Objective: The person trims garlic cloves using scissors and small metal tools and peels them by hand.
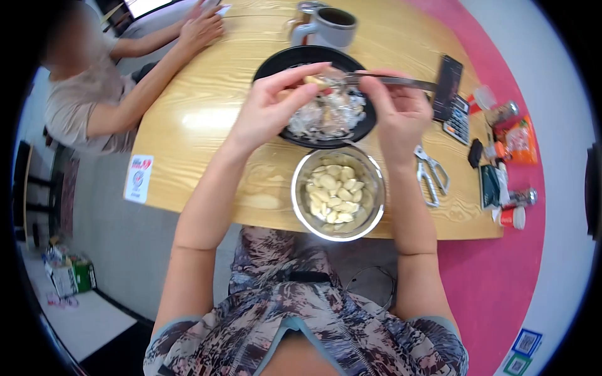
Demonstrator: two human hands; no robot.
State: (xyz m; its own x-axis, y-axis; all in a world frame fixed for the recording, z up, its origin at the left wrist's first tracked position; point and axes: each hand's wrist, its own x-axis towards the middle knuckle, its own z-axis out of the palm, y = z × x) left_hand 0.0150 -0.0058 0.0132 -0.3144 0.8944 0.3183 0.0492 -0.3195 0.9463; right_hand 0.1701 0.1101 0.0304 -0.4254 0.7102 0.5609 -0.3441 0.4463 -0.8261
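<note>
My left hand (pixel 271 105) pinches a pale garlic clove (pixel 313 81) between thumb and fingers, over a black bowl (pixel 283 60). Thin papery garlic skins (pixel 332 118) fill much of that bowl. Closed around a slim metal knife (pixel 407 82), my right hand (pixel 401 116) is to the right of the clove. The knife's left end reaches close to the clove; whether they touch, I cannot tell. Nearer to me, a steel bowl (pixel 301 210) at the table's front edge holds several peeled garlic cloves (pixel 332 195).
Beyond the black bowl stands a mug (pixel 332 31). Scissors (pixel 431 175), a phone (pixel 448 88), a calculator (pixel 458 125) and small jars lie along the right side. At the left, another person (pixel 94 100) rests their forearms on the wooden table (pixel 200 150).
</note>
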